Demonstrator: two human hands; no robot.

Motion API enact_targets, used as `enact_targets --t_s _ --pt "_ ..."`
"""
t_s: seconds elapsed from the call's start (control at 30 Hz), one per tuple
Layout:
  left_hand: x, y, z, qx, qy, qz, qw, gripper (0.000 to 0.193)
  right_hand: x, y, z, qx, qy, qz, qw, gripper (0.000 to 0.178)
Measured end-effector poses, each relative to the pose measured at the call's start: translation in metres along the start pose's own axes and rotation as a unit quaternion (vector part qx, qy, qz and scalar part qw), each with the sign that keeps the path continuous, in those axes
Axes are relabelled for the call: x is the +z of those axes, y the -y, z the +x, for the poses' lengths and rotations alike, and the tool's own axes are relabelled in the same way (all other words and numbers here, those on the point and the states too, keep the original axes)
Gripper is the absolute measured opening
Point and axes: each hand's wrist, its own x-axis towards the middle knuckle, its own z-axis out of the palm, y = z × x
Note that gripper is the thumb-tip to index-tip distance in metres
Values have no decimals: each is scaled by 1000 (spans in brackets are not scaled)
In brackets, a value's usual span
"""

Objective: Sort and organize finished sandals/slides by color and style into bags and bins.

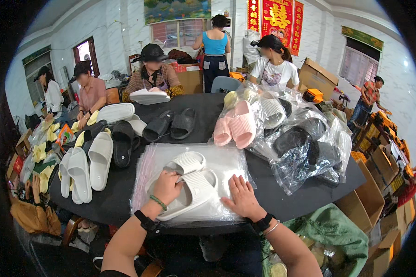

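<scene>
White slippers (201, 187) on a slick stack of clear bags (235, 161)

The two white slippers sit side by side on the clear bags, near the front edge of the black table (118, 198). The left hand (167, 190) is on the nearer slipper. Its fingers bend close together by the strap, but I cannot tell if they pinch it or just rest there. The right hand (241, 196) lies flat on the bags beside the slippers, its fingers a little spread.

The bags look slippery. A hard push from the left hand could make the slippers slide and drag some bags off the front edge. Thin bags could also stick together and come up in a bunch.

Other things crowd in. On the right, a big pile of bagged slippers (305, 138) blocks that side, with pink slippers (243, 125) at its left end. Dark slippers (182, 123) lie just past the bags, and loose pale slippers (100, 161) fill the left. Low on the right, a green sack (339, 224) could swallow a dropped slipper.
</scene>
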Motion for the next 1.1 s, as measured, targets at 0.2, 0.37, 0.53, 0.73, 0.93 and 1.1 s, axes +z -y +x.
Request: enact_targets --t_s 0.2,0.37,0.53,0.73,0.93,1.1 --pt "-6 1 1 -6 25 -9 1000 17 -1 -1 0 7 -1 4 1000 84" --pt "-4 3 -4 4 15 19 1000 22 -4 2 0 -2 -4 7 1000 83" --pt "-11 3 -7 18 11 -45 999 22 -3 1 -1 1 -9 4 1000 83" --pt "-19 -6 -6 29 11 -26 999 19 -3 1 -1 -4 -18 2 1000 83" --pt "-16 2 -9 22 3 -7 1000 18 -3 3 0 -6 -18 6 1000 82" --pt "-20 0 -10 12 13 -21 1000 17 0 1 -1 -2 -15 3 1000 82"
